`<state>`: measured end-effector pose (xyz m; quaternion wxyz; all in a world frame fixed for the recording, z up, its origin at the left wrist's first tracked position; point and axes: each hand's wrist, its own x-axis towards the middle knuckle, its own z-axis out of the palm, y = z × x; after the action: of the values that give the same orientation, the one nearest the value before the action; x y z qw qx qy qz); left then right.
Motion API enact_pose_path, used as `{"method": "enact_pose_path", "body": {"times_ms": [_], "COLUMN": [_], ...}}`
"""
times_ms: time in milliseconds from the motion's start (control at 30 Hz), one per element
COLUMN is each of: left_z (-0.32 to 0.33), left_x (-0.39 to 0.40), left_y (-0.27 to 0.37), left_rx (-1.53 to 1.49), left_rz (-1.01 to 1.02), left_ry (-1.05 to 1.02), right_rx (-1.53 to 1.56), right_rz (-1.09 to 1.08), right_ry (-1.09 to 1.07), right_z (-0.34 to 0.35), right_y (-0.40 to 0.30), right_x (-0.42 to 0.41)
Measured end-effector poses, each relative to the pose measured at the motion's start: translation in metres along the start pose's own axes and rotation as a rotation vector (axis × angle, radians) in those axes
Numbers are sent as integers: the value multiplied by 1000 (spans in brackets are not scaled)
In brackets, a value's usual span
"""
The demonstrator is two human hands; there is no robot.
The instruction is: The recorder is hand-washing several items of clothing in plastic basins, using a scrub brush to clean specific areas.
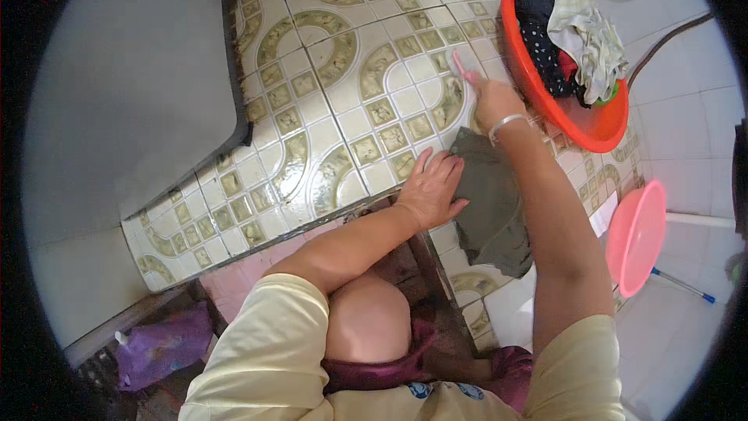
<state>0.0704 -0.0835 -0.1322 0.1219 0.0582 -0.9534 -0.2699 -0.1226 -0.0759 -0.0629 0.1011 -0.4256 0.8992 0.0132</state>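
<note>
My right hand (497, 102), with a silver bangle at the wrist, grips a small pink-handled brush (460, 65); the brush head is blurred. It is over the tiled surface (330, 90), just beyond a dark green-grey cloth garment (488, 199). That garment lies wet-looking and crumpled on the tiles, partly hidden under my right forearm. My left hand (432, 187) is spread palm down at the garment's left edge, its fingertips touching tile and cloth. Nothing is grasped in it.
An orange basin (602, 134) at upper right holds a black garment (540, 41) and a pale patterned cloth (584, 41). A pink basin (637, 240) leans near the white tiled wall. A grey panel (146, 82) bounds the left. A purple pouch (166, 345) sits lower left.
</note>
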Motion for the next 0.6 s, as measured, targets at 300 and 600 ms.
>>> {"method": "enact_pose_path", "body": {"times_ms": [300, 600], "left_z": [1, -4], "left_x": [2, -2], "left_y": [1, 6], "left_rx": [17, 9], "left_rz": [16, 25], "left_ry": [-6, 43], "right_rx": [-37, 87], "right_rz": [-230, 14], "right_ry": [-53, -30], "right_z": [8, 1], "right_y": [-53, 29], "right_x": [-43, -109]}}
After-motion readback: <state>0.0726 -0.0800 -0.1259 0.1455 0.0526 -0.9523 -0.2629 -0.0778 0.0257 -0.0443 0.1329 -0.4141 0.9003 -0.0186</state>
